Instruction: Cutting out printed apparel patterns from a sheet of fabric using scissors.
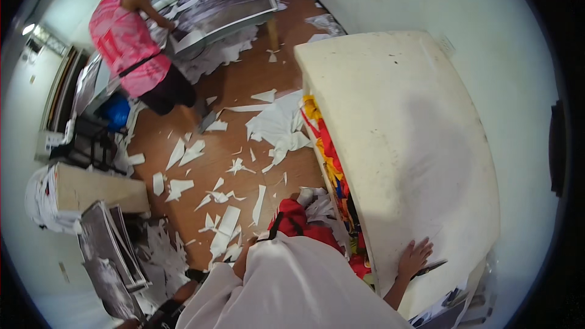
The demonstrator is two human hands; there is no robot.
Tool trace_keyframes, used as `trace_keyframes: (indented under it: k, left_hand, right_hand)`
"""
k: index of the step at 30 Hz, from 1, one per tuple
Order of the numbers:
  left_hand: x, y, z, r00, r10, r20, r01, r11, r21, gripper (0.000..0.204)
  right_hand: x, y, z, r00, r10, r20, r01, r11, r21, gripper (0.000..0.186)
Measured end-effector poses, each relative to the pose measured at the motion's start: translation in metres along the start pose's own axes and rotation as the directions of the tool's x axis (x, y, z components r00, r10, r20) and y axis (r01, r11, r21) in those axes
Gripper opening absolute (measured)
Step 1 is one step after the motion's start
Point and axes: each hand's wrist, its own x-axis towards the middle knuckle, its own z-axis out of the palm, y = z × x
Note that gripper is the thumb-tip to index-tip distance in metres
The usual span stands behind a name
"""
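My right hand [415,258] lies flat, fingers spread, on the large cream padded top [390,146] of a table-like block. Against the outer side of this hand is a dark, slim, pointed tool [431,268]; its kind is too small to tell, and no fingers are seen wrapped round it. Only a bit of bare skin shows at my left side beside my white shirt [292,286]; my left hand itself cannot be made out. Brightly coloured red and yellow cloth [329,152] is stuffed under the near left edge of the cream top.
White scraps [226,231] litter the brown floor, with a bigger white sheet [280,125] among them. At the far left a person in a pink top [131,45] leans over a grey-topped table [219,9]. Framed dark panels [109,250] and a beige box [100,187] stand left.
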Motion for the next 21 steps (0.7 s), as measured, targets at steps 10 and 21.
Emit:
trace_keyframes:
  k: [10, 21]
  left_hand:
    - [-0.059, -0.07, -0.036, 0.475, 0.811, -0.342, -0.84, 0.534, 0.1, 0.053]
    - [-0.05, -0.174, -0.159, 0.961, -0.154, -0.231, 0.04, 0.901, -0.432, 0.04]
  right_hand:
    - [-0.02, 0.036, 0.004, 1.0, 0.015, -0.014, -0.014, 0.997, 0.082, 0.072]
    - [-0.082, -0.17, -0.005, 0.973, -0.132, -0.187, 0.124, 0.991, -0.055, 0.049]
